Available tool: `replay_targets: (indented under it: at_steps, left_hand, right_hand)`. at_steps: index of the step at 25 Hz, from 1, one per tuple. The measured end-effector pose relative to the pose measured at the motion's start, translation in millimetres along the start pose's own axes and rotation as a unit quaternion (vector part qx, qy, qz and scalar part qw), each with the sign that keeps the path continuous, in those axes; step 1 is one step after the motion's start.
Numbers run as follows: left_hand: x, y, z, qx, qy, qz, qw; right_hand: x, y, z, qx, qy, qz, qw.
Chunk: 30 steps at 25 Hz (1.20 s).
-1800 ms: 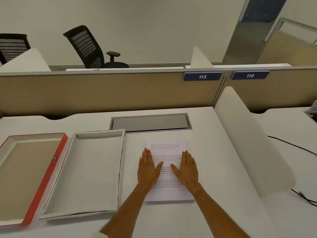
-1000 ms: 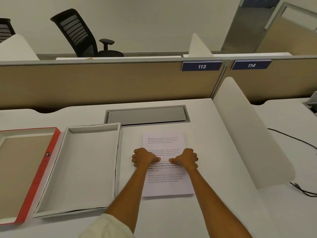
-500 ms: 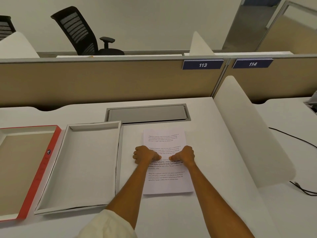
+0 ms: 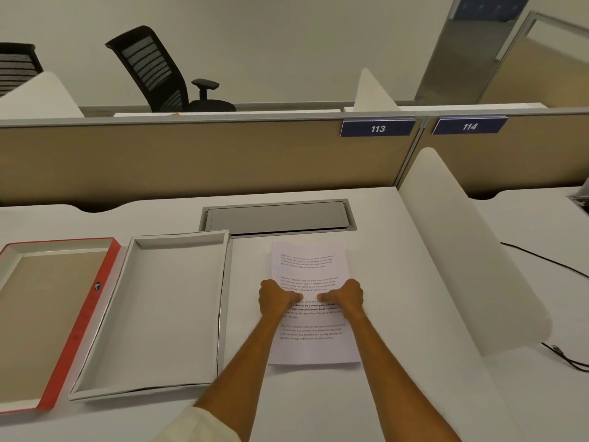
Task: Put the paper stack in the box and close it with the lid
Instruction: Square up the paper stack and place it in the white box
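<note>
A thin stack of printed white paper (image 4: 307, 260) lies flat on the white desk, right of centre. My left hand (image 4: 275, 299) and my right hand (image 4: 345, 298) rest on its middle as closed fists, thumbs pointing at each other, with nothing lifted. The open white box (image 4: 165, 314) sits empty just left of the paper, its right wall a short gap from the sheet's left edge. Further left lies the red-edged lid (image 4: 79, 317), inside facing up.
A grey cable hatch (image 4: 277, 218) is set into the desk behind the paper. A curved white divider (image 4: 462, 250) stands to the right, with a black cable (image 4: 548, 263) beyond it. A tan partition (image 4: 191, 154) closes off the back.
My hands lay flat and spread on the paper at first, then curled into fists on it. Over the last half second they have stayed put; only the view shifted slightly.
</note>
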<state>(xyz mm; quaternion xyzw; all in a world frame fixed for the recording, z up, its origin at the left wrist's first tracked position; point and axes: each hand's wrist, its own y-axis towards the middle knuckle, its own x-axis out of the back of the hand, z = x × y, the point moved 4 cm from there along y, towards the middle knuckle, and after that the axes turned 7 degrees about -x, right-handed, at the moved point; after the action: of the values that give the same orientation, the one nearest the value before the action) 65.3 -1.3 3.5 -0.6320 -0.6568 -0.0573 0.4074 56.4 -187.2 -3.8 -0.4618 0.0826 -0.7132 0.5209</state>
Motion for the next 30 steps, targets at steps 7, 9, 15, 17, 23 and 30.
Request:
replay_targets:
  at_steps: [7,9,15,17,23,30]
  left_hand:
    - [13.5,-19.0,-26.3,-0.062,-0.047,-0.086,0.993]
    - [19.7,-25.8,-39.8,-0.098,-0.069,-0.126,0.985]
    - [29.9,-50.5,-58.3,-0.187,-0.21,-0.186,0.942]
    - [26.7,-58.5,-55.1,-0.204,-0.264,-0.194,0.922]
    - [16.1,-72.9,-45.2,-0.237,-0.339,-0.202,0.888]
    - [11.2,-76.6,-42.3,-0.262,-0.348,-0.189,0.88]
  right_hand:
    - [17.0,-22.4,18.4,0.02,0.003,-0.065,0.998]
    - [29.2,-29.2,29.4,0.048,0.02,-0.103,0.993]
    - [54.7,-56.5,29.5,0.196,0.204,-0.161,0.946]
    - [55.7,-61.5,22.9,0.229,0.244,-0.159,0.929]
    - [53.3,-61.1,6.5,0.259,0.292,-0.149,0.908]
    - [54.0,-55.7,-3.5,0.268,0.325,-0.132,0.897]
